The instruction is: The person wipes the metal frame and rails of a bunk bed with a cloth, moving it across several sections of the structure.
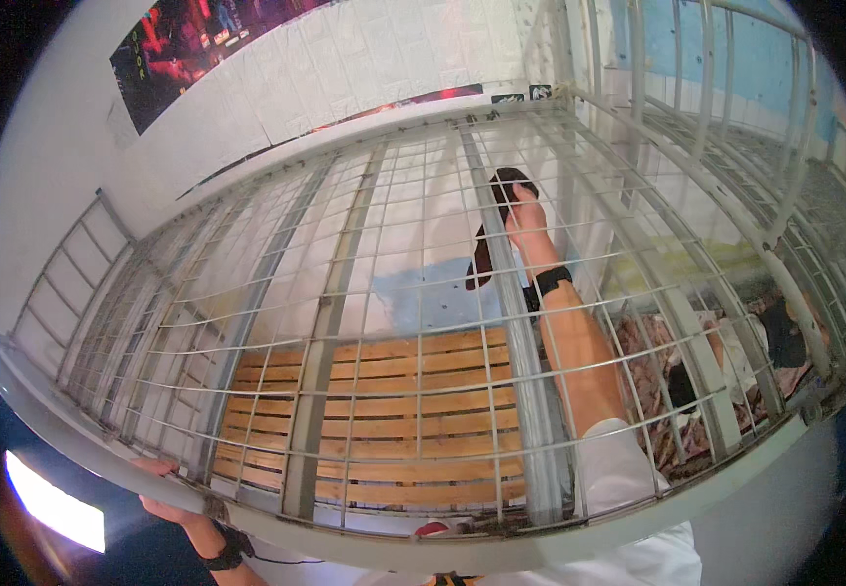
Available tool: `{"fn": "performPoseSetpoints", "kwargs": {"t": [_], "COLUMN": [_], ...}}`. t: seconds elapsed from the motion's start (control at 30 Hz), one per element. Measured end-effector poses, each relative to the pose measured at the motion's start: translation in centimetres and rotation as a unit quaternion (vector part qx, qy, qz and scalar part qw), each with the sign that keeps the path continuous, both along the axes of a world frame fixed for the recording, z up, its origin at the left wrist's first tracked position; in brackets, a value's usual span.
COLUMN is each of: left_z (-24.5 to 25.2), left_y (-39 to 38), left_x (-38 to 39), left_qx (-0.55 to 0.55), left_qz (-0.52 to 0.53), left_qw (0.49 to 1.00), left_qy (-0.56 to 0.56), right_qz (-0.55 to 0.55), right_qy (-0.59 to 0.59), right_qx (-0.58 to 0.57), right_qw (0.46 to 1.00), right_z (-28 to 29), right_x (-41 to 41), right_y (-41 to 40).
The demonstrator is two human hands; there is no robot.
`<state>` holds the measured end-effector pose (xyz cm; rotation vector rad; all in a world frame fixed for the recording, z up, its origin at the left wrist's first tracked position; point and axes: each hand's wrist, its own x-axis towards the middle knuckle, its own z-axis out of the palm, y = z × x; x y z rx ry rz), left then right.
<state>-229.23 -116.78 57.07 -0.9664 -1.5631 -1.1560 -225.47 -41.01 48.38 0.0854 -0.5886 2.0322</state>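
Beneath the metal wire-mesh bed base (pixel 325 300), my right hand (pixel 527 216) reaches out and holds a dark cloth (pixel 514 183) near the mesh and a grey crossbar. A dark strip (pixel 479 260), perhaps part of the same cloth, hangs on the other side of that bar. My left hand (pixel 163 487) is at the near edge rail of the bed frame (pixel 364 546), its fingers around the rail. Both wrists wear black bands. The mesh partly covers my right hand, so the cloth's full shape is hidden.
Below the mesh lies a wooden slatted bed base (pixel 379 410). Metal guard rails (pixel 705 80) stand at the right, with a patterned bedding item (pixel 650 351) under them. A white wall with a poster (pixel 174 55) rises behind. A bright light panel (pixel 54 502) shows at the lower left.
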Motion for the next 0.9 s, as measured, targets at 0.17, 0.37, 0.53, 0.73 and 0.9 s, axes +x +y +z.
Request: {"fn": "performPoseSetpoints", "kwargs": {"t": [0.17, 0.37, 0.53, 0.73, 0.9], "left_z": [0.5, 0.3, 0.8, 0.7, 0.4], "left_y": [0.6, 0.1, 2.0, 1.0, -1.7], "left_x": [0.6, 1.0, 0.9, 0.7, 0.5], "left_qx": [-0.032, 0.033, 0.000, 0.012, -0.049], "left_qz": [0.019, 0.039, 0.035, 0.052, 0.010], "left_qw": [0.999, 0.999, 0.999, 0.998, 0.998], "left_qy": [0.018, -0.019, 0.025, 0.012, 0.041], "right_qz": [0.034, 0.002, -0.045, 0.005, 0.023], "right_qy": [0.077, -0.040, -0.028, -0.001, 0.021], "right_qx": [0.026, -0.043, 0.006, -0.023, -0.046], "right_qw": [0.996, 0.998, 0.999, 1.000, 0.998], "right_z": [2.7, 7.4, 6.6, 6.2, 5.3], "right_x": [0.0, -2.7, -4.3, -5.5, -7.6], "right_y": [1.6, -1.8, 3.7, 2.8, 1.2]}}
